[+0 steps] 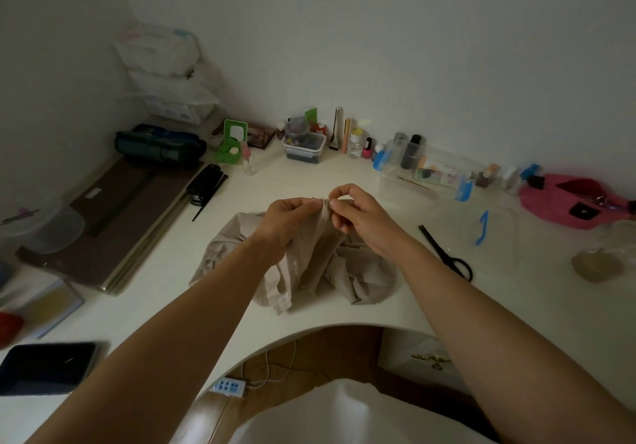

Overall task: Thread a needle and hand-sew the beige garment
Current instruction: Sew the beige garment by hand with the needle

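Centre of the white table (309, 175), toward the near edge: beige garment (364, 271), rumpled heap, one fold lifted. Pinched at that fold by left hand (287, 219); pinched just beside it by right hand (359, 218), needle too small to confirm. Light, limp woven cloth with a frayed edge; likely to slump and slide. Best gripped close beside the stitch line, kept taut. Black scissors (444, 250) further right, apart.

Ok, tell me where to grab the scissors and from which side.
Take the scissors by the handle loops, coming from the near right with the right hand. They lie flat on the table, loops toward the person, blades pointing away to the back left. That hand now pinches the garment, so it would have to let go first.
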The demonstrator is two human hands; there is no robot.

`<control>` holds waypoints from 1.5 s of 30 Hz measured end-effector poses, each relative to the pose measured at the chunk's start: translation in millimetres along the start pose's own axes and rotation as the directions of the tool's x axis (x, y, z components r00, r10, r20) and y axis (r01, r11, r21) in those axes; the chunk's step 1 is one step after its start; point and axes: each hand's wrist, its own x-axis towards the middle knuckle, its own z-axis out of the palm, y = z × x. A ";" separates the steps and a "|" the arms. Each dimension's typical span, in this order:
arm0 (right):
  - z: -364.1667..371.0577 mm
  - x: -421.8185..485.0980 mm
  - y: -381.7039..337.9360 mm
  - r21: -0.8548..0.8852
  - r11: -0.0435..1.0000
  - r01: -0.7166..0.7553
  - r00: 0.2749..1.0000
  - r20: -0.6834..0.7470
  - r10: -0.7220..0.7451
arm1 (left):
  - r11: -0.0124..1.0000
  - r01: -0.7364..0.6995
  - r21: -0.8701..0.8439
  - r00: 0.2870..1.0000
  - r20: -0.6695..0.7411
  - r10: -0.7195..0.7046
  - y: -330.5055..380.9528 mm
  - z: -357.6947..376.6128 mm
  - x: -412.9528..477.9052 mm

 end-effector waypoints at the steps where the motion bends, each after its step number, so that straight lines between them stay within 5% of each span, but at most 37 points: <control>1: 1.0 0.0 0.2 -0.009 1.000 -0.007 1.000 -0.010 0.007 | 1.000 0.001 0.011 1.000 -0.017 -0.001 -1.0 0.5 0.9; 8: 5.5 1.8 0.4 -0.190 0.982 -0.008 1.000 -0.025 0.003 | 0.997 -0.050 0.056 0.997 -0.064 0.054 -1.6 6.7 -2.0; 13: 6.0 8.0 6.3 -0.411 0.893 0.184 0.959 -0.125 -0.255 | 0.991 -0.051 0.122 0.981 -0.180 0.073 -0.1 10.0 0.2; 21: 14.2 15.3 5.0 -0.552 0.733 0.398 0.870 -0.026 -0.492 | 0.985 -0.046 0.165 0.990 -0.127 0.067 1.6 12.2 -3.1; 31: 7.9 12.4 1.1 -0.430 0.849 0.307 0.914 -0.116 -0.389 | 0.993 -0.029 0.116 0.983 -0.176 0.049 3.8 9.6 -1.7; 38: 15.5 16.8 -0.6 -0.483 0.755 0.442 0.832 -0.094 -0.547 | 0.983 -0.050 0.178 0.980 -0.183 0.083 -1.9 12.2 2.0; 45: 4.0 9.1 -28.5 -0.108 0.894 0.435 0.785 -0.442 -0.435 | 0.987 -0.017 0.162 0.945 -0.319 0.069 -10.6 2.8 7.1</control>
